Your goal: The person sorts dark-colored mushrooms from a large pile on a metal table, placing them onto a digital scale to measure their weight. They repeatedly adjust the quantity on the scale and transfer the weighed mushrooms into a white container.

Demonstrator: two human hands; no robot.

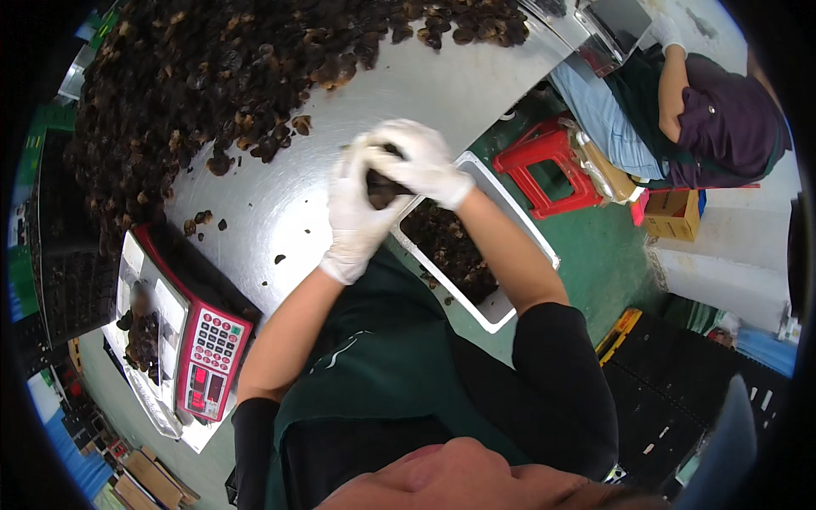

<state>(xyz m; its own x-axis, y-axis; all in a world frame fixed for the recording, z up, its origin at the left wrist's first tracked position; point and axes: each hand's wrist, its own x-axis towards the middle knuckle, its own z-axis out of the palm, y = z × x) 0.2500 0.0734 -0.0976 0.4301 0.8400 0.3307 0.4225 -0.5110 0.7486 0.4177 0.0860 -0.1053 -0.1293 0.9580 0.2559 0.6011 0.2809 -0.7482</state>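
My left hand (pixel 360 210) and my right hand (pixel 424 159), both in white gloves, meet above the near edge of a metal table (pixel 408 89). Dark brown pieces, apparently wood ear fungus (pixel 382 190), are cupped between them. A large heap of the same dark fungus (pixel 223 57) covers the far and left part of the table. Below my right forearm, a white rectangular bin (pixel 548 245) holds more dark pieces (pixel 446 245). At the left a red digital scale (pixel 213 357) has some pieces (pixel 143 338) on its pan. Small scraps lie scattered on the metal.
Another person (pixel 707 115) with a gloved hand is at the upper right, beside a metal device (pixel 605 38). A red plastic stool (pixel 551 169) stands on the green floor, near a cardboard box (pixel 672 213). Black crates (pixel 663 382) are at the lower right.
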